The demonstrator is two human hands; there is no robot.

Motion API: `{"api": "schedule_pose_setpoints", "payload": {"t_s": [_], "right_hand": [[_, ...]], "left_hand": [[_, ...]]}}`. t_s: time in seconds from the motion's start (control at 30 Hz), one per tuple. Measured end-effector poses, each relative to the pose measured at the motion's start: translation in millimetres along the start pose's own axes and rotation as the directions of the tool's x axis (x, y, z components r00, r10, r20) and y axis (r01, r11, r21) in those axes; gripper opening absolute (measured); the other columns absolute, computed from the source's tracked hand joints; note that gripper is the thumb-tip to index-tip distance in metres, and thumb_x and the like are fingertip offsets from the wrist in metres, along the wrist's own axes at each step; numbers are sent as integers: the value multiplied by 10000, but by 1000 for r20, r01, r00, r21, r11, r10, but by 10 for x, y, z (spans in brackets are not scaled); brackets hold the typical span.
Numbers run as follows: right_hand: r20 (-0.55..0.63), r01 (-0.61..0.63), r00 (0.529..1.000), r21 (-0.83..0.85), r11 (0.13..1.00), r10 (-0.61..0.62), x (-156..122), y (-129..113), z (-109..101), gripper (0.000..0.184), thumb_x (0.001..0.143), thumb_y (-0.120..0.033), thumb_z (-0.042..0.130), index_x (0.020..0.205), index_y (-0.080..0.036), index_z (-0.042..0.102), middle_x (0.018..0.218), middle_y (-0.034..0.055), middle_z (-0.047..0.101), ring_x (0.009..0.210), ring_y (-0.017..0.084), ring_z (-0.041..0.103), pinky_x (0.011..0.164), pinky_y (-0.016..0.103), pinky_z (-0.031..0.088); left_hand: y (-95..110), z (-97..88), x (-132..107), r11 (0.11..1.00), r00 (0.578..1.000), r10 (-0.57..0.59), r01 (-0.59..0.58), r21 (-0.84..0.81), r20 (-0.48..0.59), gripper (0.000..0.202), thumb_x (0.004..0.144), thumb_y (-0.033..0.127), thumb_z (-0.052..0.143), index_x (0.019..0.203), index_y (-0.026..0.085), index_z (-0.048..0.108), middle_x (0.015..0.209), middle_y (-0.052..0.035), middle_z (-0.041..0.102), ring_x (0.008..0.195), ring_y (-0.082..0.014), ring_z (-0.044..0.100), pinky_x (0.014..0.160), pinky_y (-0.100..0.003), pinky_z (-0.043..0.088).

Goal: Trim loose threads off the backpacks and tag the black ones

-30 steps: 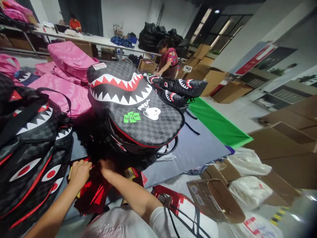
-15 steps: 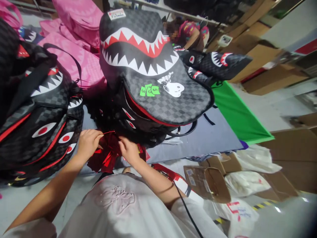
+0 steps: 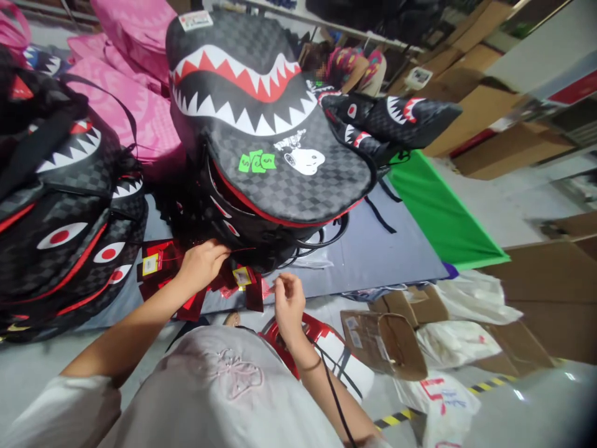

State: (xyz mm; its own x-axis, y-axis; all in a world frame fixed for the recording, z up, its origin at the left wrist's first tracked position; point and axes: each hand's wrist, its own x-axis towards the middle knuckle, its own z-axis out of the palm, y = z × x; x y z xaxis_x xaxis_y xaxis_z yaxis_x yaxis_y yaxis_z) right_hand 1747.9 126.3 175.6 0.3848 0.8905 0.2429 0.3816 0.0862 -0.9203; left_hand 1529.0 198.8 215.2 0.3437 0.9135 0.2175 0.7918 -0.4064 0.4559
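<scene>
My left hand [image 3: 203, 264] is closed in a pinch over a pile of red hang tags [image 3: 156, 261], with a thin red cord [image 3: 243, 249] running out from its fingertips to the right. My right hand [image 3: 289, 302] hangs apart from the pile, near the table's front edge. Its fingers are curled together, and what they hold, if anything, is too small to see. Right beyond both hands stands a black checkered backpack [image 3: 298, 180] with a shark-mouth print, a white cartoon dog and green banknotes. Another tag with a yellow label [image 3: 242, 276] lies between my hands.
More black shark-print backpacks [image 3: 69, 205] crowd the left, with pink bags [image 3: 135, 118] behind them. A grey table cover [image 3: 387, 249] meets a green cloth [image 3: 443, 211] at right. A red stool [image 3: 308, 330], cartons [image 3: 382, 342] and plastic bags [image 3: 457, 345] are on the floor. A person [image 3: 347, 68] bends at the back.
Both hands were over the red tags; my right hand has moved right and off them. My left hand has shifted right, with the cord now stretching past it. The camera view has shifted slightly.
</scene>
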Motion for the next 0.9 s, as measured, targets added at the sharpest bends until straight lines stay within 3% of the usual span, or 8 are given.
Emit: {"api": "schedule_pose_setpoints", "payload": {"t_s": [0.1, 0.2, 0.3, 0.4, 0.57, 0.67, 0.83, 0.9], "right_hand": [[63, -91, 995, 143, 986, 83, 118, 162, -45, 499, 780, -369, 670, 1211, -188, 497, 1081, 78, 629, 804, 134, 621, 746, 292, 524], [151, -152, 983, 315, 937, 109, 269, 200, -33, 343, 741, -351, 683, 1022, -202, 552, 982, 33, 631, 854, 138, 614, 790, 284, 512], [246, -303, 948, 505, 808, 202, 396, 186, -38, 220, 730, -344, 650, 882, -218, 554, 839, -19, 617, 793, 128, 600, 765, 268, 505], [267, -373, 928, 607, 701, 262, 506, 201, -75, 208, 736, -401, 589, 820, -211, 579, 764, -19, 627, 725, 140, 583, 723, 278, 503], [173, -332, 943, 493, 804, 284, 669, 241, -130, 299, 724, -481, 659, 765, -187, 624, 739, -12, 648, 713, 144, 560, 675, 268, 481], [161, -341, 940, 408, 847, 301, 705, 256, -140, 453, 805, -621, 543, 788, -178, 638, 723, 9, 656, 753, 170, 580, 699, 298, 496], [263, -312, 935, 301, 901, 237, 701, 320, -173, 470, 842, -618, 524, 824, -166, 650, 766, 27, 677, 817, 186, 596, 761, 318, 513], [248, -285, 943, 268, 920, 220, 702, 340, -193, 469, 860, -612, 506, 835, -166, 651, 775, 28, 676, 832, 190, 603, 767, 323, 514]], "left_hand": [[35, 11, -110, 998, 989, 66, -62, -29, 129, 241, 951, 293, 512, 1028, 247, 735, 995, -20, 698, 906, -151, 654, 827, -247, 493], [62, 9, -173, 1000, 993, 11, -8, -25, 113, 256, 957, 298, 496, 1021, 242, 737, 988, -18, 699, 902, -151, 658, 815, -246, 491], [106, 12, -104, 993, 994, -113, 113, 31, 5, 276, 953, 309, 489, 1057, 255, 738, 1042, -27, 708, 955, -177, 661, 807, -262, 498], [183, 58, 45, 991, 992, -126, 125, 48, 20, 287, 935, 269, 481, 1049, 279, 744, 1115, -13, 709, 992, -189, 664, 788, -268, 506], [338, 219, 204, 997, 992, -72, 68, 37, 104, 287, 907, 208, 494, 1019, 279, 748, 1118, -11, 708, 1003, -193, 665, 753, -267, 502], [402, 308, 217, 995, 993, -84, 79, 64, 78, 279, 913, 226, 496, 1026, 272, 747, 1098, -26, 707, 988, -197, 664, 738, -272, 500], [476, 353, 178, 990, 990, -125, 121, 78, 61, 307, 918, 243, 487, 1088, 286, 740, 1071, -41, 707, 938, -221, 680, 706, -301, 503], [507, 326, 145, 989, 990, -131, 128, 76, 43, 334, 909, 216, 481, 1116, 298, 729, 1106, -30, 705, 944, -229, 686, 702, -312, 506]]}}
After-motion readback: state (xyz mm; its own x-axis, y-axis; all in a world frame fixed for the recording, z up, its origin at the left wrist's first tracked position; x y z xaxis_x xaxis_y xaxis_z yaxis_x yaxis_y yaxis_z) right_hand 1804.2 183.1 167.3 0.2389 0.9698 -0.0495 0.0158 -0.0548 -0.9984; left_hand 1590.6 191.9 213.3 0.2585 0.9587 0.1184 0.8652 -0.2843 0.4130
